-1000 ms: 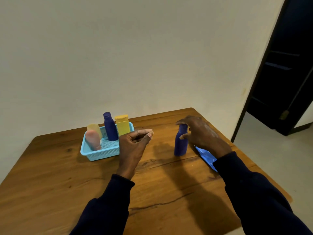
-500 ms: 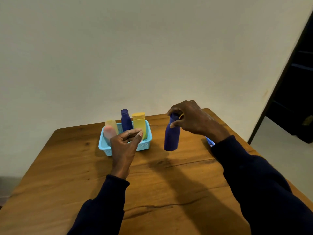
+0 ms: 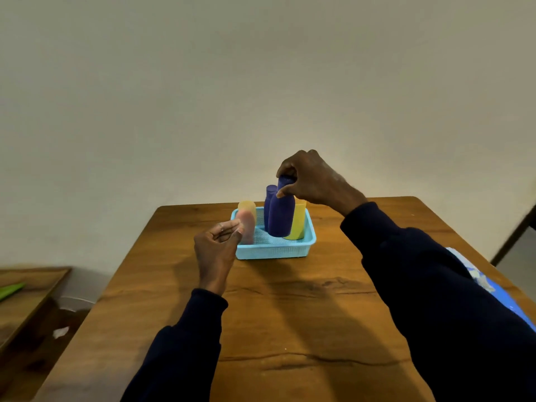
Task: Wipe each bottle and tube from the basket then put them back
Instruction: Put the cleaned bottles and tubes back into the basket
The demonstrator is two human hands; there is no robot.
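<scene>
A light blue basket (image 3: 275, 250) stands on the wooden table (image 3: 290, 314) at the far middle. My right hand (image 3: 310, 178) grips a dark blue bottle (image 3: 280, 216) by its cap, upright, inside or just above the basket. Behind it stands a second dark blue bottle (image 3: 269, 195). A yellow bottle (image 3: 298, 221) is at the basket's right, a pink tube (image 3: 248, 227) and a pale yellow tube (image 3: 247, 206) at its left. My left hand (image 3: 217, 242) hovers at the basket's left front corner, fingers loosely curled, holding nothing.
A blue cloth (image 3: 490, 288) lies on the table's right edge, partly hidden by my right sleeve. A lower wooden surface (image 3: 26, 297) with a green item sits at the left. A dark door frame (image 3: 513, 236) is at the far right.
My right hand has lifted the dark blue bottle off the table and carried it left to the basket. My left hand stayed near the basket. The camera turned left.
</scene>
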